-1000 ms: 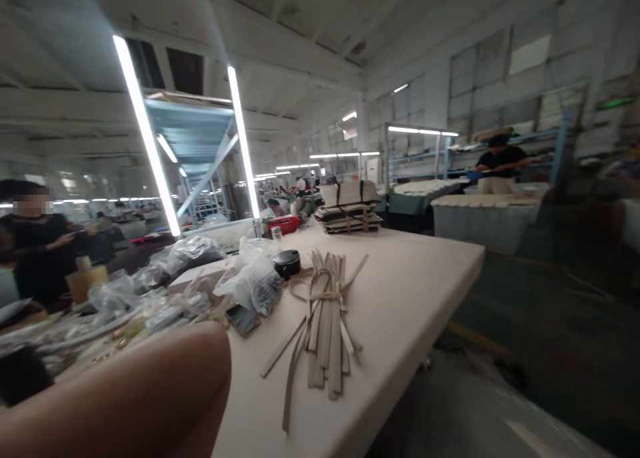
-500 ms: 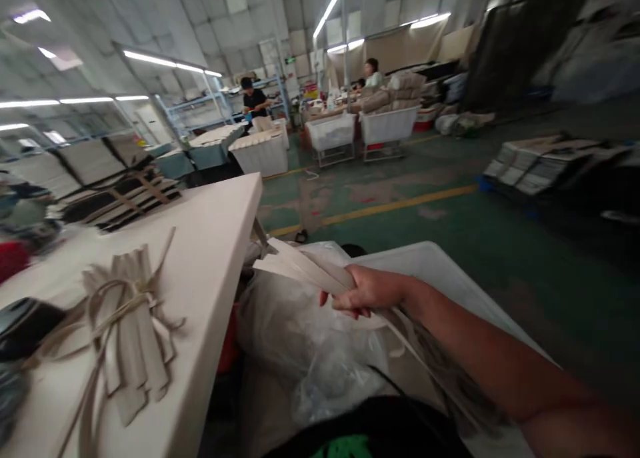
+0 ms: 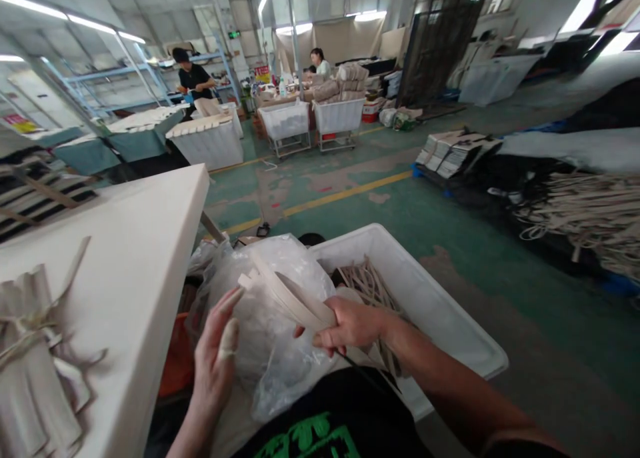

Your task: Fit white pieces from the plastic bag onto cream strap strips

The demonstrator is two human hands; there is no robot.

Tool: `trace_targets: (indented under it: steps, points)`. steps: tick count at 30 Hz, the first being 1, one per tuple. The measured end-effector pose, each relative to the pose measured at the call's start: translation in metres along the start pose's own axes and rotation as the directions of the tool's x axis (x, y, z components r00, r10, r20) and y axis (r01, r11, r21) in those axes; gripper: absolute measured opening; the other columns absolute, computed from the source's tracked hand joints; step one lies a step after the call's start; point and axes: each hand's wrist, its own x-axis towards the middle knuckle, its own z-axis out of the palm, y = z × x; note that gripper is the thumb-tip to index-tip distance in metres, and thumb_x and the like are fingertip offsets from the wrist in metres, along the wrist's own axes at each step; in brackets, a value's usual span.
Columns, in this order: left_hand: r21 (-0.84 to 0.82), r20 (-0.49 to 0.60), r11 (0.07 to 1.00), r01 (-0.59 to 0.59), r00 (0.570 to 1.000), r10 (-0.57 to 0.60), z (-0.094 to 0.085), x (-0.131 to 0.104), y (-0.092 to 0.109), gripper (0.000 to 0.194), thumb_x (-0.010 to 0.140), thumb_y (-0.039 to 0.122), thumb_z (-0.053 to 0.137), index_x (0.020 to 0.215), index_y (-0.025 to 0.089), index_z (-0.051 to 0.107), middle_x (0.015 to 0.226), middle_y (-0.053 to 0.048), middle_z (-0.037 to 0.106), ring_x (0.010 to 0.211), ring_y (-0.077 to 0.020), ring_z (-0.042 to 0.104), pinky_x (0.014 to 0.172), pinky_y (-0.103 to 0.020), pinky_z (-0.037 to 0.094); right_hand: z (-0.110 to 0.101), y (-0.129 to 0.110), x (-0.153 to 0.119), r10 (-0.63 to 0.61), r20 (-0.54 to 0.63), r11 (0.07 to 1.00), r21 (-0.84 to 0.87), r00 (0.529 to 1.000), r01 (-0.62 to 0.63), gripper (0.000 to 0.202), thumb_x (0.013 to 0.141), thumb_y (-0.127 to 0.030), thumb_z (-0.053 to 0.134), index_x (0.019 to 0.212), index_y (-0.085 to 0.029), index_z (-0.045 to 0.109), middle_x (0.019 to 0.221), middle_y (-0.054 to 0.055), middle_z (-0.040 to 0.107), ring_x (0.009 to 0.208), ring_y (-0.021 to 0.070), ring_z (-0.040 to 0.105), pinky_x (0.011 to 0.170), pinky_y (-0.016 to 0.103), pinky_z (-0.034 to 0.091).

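Note:
My right hand (image 3: 353, 321) is closed around a bunch of flat cream strips (image 3: 293, 301), which fan out to the left with their ends free. Just left of those ends is my left hand (image 3: 213, 355), its fingers stretched out and holding nothing; a pale covering wraps its thumb. Clear plastic sheeting (image 3: 273, 385) lies beneath both hands. Beyond my right wrist, a white plastic bin (image 3: 455, 325) contains a tangle of thin beige strips (image 3: 367, 281). On the white table (image 3: 145, 245) to the left rests a tied bundle of similar strips (image 3: 35, 371), partly cut off by the frame.
An orange container (image 3: 177, 361) stands under the table edge. White carts (image 3: 285, 121) and two people are farther back. At the right are a strapped stack (image 3: 447, 153) and a large heap of beige cords (image 3: 595, 211) beside the green floor (image 3: 350, 228).
The view has swung to the right, showing more of the bin and the cord heap. My left hand has come into view beside the strip ends. My right hand still grips the strips.

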Motion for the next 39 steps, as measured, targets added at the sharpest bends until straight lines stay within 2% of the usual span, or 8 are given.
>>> trace_targets:
  steps: [4, 8, 15, 20, 26, 31, 35, 39]
  points:
    - [0.358, 0.008, 0.915, -0.189, 0.980, 0.199, 0.017, 0.006, -0.032, 0.034, 0.073, 0.028, 0.079, 0.106, 0.028, 0.074, 0.140, -0.003, 0.058, 0.143, -0.0290, 0.032, 0.122, -0.036, 0.016, 0.020, 0.013, -0.004, 0.058, 0.000, 0.998, -0.039, 0.998, -0.058, 0.039, 0.085, -0.031, 0.063, 0.121, -0.014, 0.067, 0.067, -0.001, 0.059, 0.053, 0.0077, 0.055, 0.047, 0.014, 0.045]
    - [0.407, -0.004, 0.884, -0.229, 0.968, 0.252, 0.017, 0.004, -0.053, 0.035, 0.067, 0.042, 0.081, 0.098, 0.024, 0.077, 0.126, -0.007, 0.068, 0.129, -0.0332, 0.050, 0.116, -0.045, 0.029, 0.031, 0.026, -0.004, 0.117, -0.020, 0.990, -0.078, 0.993, -0.118, 0.039, 0.085, -0.031, 0.064, 0.120, -0.015, 0.067, 0.067, -0.001, 0.060, 0.051, 0.0077, 0.053, 0.046, 0.015, 0.044]
    - [-0.041, -0.128, 0.995, -0.094, 0.988, 0.088, 0.007, -0.004, -0.070, 0.028, 0.069, 0.044, 0.083, 0.082, 0.019, 0.078, 0.080, -0.001, 0.075, 0.085, -0.0180, 0.066, 0.086, -0.026, 0.050, 0.038, 0.048, -0.006, 0.162, -0.136, 0.963, -0.193, 0.977, -0.187, 0.022, 0.082, -0.027, 0.062, 0.096, -0.013, 0.071, 0.067, 0.001, 0.064, 0.052, 0.0103, 0.055, 0.047, 0.018, 0.042]
    - [-0.419, -0.348, 0.901, -0.110, 0.936, -0.047, -0.005, 0.011, -0.064, 0.035, 0.051, 0.035, 0.094, 0.074, 0.018, 0.075, 0.075, 0.002, 0.074, 0.068, -0.0121, 0.066, 0.071, -0.024, 0.056, 0.036, 0.049, -0.011, 0.225, -0.184, 0.947, -0.188, 0.957, -0.259, 0.025, 0.083, -0.029, 0.059, 0.098, -0.012, 0.068, 0.068, 0.004, 0.066, 0.052, 0.0124, 0.057, 0.046, 0.020, 0.041]
    - [-0.529, -0.206, 0.846, 0.073, 0.955, -0.211, 0.008, 0.016, -0.052, 0.042, 0.046, 0.034, 0.096, 0.077, 0.017, 0.074, 0.078, 0.000, 0.076, 0.068, -0.0137, 0.070, 0.065, -0.023, 0.057, -0.010, -0.009, -0.035, 0.002, -0.391, 0.669, -0.684, 0.920, -0.292, 0.014, 0.079, -0.025, 0.063, 0.082, -0.014, 0.071, 0.066, 0.003, 0.066, 0.055, 0.0131, 0.056, 0.054, 0.022, 0.038]
    - [-0.483, -0.019, 0.873, 0.062, 0.996, -0.081, 0.051, 0.018, -0.018, 0.036, 0.053, 0.037, 0.094, 0.077, 0.016, 0.075, 0.073, -0.002, 0.075, 0.072, -0.0166, 0.072, 0.069, -0.025, 0.057, -0.037, -0.080, -0.082, -0.197, -0.557, 0.373, -0.804, 0.807, -0.463, 0.026, 0.083, -0.031, 0.058, 0.100, -0.018, 0.073, 0.079, 0.006, 0.072, 0.067, 0.0196, 0.063, 0.061, 0.027, 0.042]
    - [-0.468, 0.000, 0.883, -0.001, 1.000, 0.001, 0.058, 0.030, -0.011, 0.032, 0.060, 0.036, 0.090, 0.080, 0.016, 0.076, 0.073, -0.003, 0.074, 0.070, -0.0151, 0.070, 0.071, -0.025, 0.056, -0.026, -0.067, -0.097, -0.124, -0.577, 0.536, -0.724, 0.807, -0.435, 0.028, 0.085, -0.034, 0.056, 0.100, -0.017, 0.073, 0.081, 0.006, 0.073, 0.069, 0.0195, 0.065, 0.063, 0.027, 0.046]
    - [-0.495, -0.090, 0.866, 0.066, 0.988, -0.127, 0.035, 0.042, -0.047, 0.029, 0.056, 0.029, 0.092, 0.073, 0.015, 0.073, 0.074, -0.002, 0.074, 0.064, -0.0121, 0.067, 0.066, -0.023, 0.056, -0.002, 0.021, -0.076, 0.177, -0.456, 0.836, -0.398, 0.872, -0.378, 0.026, 0.085, -0.033, 0.055, 0.075, -0.014, 0.070, 0.066, 0.004, 0.069, 0.059, 0.0158, 0.063, 0.057, 0.024, 0.045]
